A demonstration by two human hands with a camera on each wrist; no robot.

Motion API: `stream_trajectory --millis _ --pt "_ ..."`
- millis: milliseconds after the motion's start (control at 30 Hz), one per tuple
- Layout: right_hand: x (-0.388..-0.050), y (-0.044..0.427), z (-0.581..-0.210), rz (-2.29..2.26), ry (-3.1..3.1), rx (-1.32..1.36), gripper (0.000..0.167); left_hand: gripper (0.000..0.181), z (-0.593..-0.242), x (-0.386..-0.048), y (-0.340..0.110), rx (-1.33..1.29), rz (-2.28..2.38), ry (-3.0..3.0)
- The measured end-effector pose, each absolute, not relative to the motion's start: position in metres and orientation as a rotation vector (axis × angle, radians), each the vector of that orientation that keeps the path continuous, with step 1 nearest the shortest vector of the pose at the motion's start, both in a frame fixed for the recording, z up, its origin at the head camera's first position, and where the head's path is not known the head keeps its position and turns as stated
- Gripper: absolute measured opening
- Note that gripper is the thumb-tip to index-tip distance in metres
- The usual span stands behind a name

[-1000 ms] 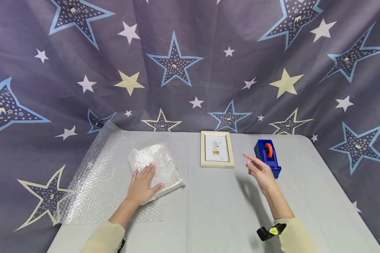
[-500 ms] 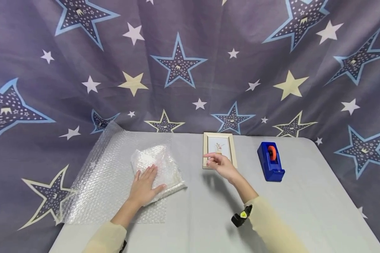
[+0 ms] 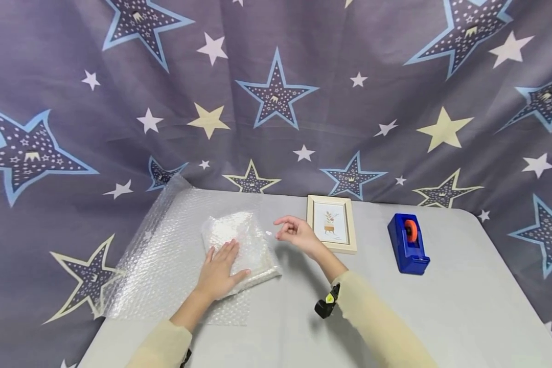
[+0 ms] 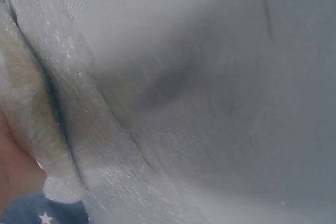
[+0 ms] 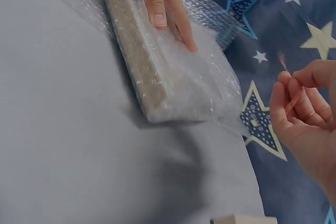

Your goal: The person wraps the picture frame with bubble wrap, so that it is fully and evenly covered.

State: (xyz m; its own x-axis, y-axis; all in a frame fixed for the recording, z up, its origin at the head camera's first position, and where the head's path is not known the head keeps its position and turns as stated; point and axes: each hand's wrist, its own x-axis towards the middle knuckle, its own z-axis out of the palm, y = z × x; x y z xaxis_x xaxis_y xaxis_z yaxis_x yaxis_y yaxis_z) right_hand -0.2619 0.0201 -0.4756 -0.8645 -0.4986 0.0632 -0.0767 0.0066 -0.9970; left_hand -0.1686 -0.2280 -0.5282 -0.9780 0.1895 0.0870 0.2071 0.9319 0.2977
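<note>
My left hand [image 3: 219,271] rests with fingers spread on a bubble-wrapped package [image 3: 253,250], which lies on a larger sheet of bubble wrap [image 3: 165,260]. Thick and boxy in the right wrist view, the package [image 5: 137,51] has a pale brown side showing through the wrap. Between thumb and fingers, my right hand [image 3: 299,236] pinches a small clear piece of tape [image 3: 269,233], held in the air just right of the package. In the right wrist view the tape [image 5: 283,62] stands up from the fingertips with a faint reddish tint.
A light wooden picture frame [image 3: 351,225] with a potted-plant print lies behind the right hand. Farther right stands a blue tape dispenser [image 3: 407,250] with an orange core. The grey table [image 3: 460,306] ends at a star-patterned curtain [image 3: 368,46].
My right hand has moved left from beside the tape dispenser, across the picture frame, to near the package, carrying the tape. The left hand stays on the package. The head view has shifted slightly.
</note>
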Motion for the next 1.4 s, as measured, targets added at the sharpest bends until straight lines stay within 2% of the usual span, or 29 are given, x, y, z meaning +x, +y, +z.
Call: stream_trajectory --millis 133,300,467,633,1000,1167,1400 --pt "-0.272 0.003 -0.480 -1.806 2.147 -0.745 0.035 0.083 -0.529 -0.170 -0.226 -0.307 -0.490 -3.031" --pt "-0.284 -0.018 -0.480 -1.429 2.382 -0.991 0.033 0.082 -0.530 -0.168 -0.223 -0.312 -0.470 -3.026" --pt "-0.296 -0.033 -0.475 -0.999 2.464 -1.271 0.043 0.084 -0.530 -0.164 -0.220 -0.319 -0.491 -3.038" --pt "-0.298 -0.049 -0.465 -0.669 2.438 -1.433 0.053 0.083 -0.531 -0.160 -0.219 -0.318 -0.494 -3.014" --pt "-0.294 -0.082 -0.453 -0.288 2.417 -1.420 0.069 0.083 -0.529 -0.162 -0.223 -0.298 -0.470 -3.005" --pt "-0.294 -0.088 -0.457 -0.265 2.417 -1.400 0.067 0.083 -0.526 -0.164 -0.224 -0.289 -0.489 -3.020" --pt "-0.292 -0.090 -0.471 -0.267 2.489 -1.408 0.053 0.084 -0.526 -0.166 -0.226 -0.274 -0.486 -3.050"
